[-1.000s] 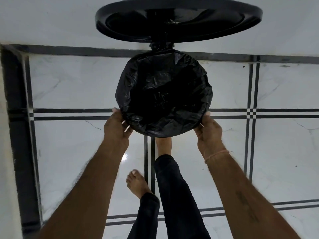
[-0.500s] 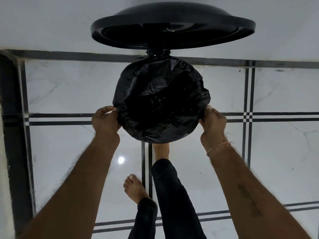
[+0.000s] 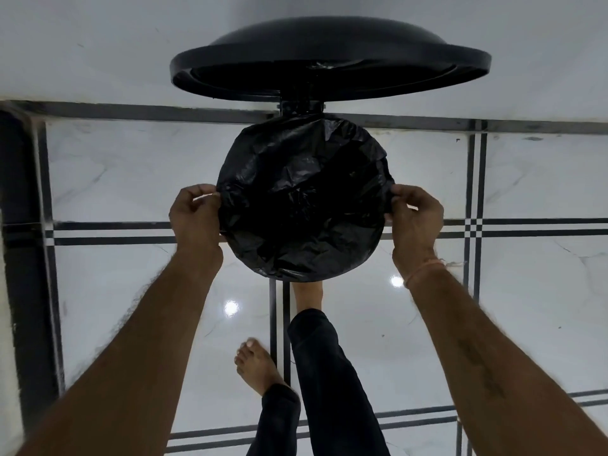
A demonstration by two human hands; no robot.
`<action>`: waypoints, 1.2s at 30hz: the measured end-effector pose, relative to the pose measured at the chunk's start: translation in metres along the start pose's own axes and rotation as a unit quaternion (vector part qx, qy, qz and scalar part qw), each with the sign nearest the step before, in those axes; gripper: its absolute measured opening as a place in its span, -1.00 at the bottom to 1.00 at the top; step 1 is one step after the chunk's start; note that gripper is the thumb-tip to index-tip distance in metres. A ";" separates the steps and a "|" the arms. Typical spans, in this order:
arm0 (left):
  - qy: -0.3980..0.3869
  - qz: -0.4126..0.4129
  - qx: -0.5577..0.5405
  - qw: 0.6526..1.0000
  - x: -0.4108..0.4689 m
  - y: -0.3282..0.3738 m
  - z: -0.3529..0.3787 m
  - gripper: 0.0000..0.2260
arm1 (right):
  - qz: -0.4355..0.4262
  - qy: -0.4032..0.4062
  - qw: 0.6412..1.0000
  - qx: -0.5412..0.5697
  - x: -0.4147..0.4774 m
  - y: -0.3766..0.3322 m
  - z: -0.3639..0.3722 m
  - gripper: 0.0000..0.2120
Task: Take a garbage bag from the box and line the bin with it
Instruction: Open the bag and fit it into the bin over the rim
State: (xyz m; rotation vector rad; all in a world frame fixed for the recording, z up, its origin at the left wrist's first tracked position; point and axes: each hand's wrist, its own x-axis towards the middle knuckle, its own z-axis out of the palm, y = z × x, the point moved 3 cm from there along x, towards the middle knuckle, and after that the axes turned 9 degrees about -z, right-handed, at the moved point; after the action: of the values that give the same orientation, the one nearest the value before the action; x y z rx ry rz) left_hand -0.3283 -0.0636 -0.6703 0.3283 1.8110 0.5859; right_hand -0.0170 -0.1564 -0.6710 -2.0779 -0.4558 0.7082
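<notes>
A round pedal bin stands on the floor with its black lid (image 3: 329, 60) raised toward the wall. A black garbage bag (image 3: 302, 199) is spread over the bin's mouth and folded down around the rim, hiding the bin body. My left hand (image 3: 194, 215) pinches the bag's edge at the left side of the rim. My right hand (image 3: 414, 215) pinches the bag's edge at the right side. The box of bags is not in view.
My right foot (image 3: 307, 294) rests at the bin's base, where a pedal would be hidden. My left foot (image 3: 256, 363) stands behind it on the glossy white tiled floor (image 3: 510, 291) with black stripes. A white wall (image 3: 98, 44) rises behind the bin.
Both hands have moved from the near lower part of the rim up to its left and right sides, gripping the bag's edge there. The view has tilted slightly down.
</notes>
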 end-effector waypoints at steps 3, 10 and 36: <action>-0.033 0.005 0.018 0.999 -0.005 0.015 0.008 -0.62 | -0.013 -0.070 0.997 -0.016 0.006 -0.009 0.011 -0.74; -0.080 0.001 0.080 0.994 0.005 0.028 0.023 -0.71 | 0.078 -0.156 0.985 -0.017 0.036 -0.013 0.025 -0.42; -0.222 0.057 0.151 0.961 0.055 0.074 0.068 -0.64 | 0.006 -0.341 0.939 -0.052 0.095 -0.063 0.098 -0.56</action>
State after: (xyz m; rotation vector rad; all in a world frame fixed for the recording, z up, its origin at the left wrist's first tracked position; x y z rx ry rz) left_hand -0.2863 0.0414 -0.6897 0.7166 1.4455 0.2793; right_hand -0.0096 -0.0077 -0.6940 -1.8849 -0.8740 1.4453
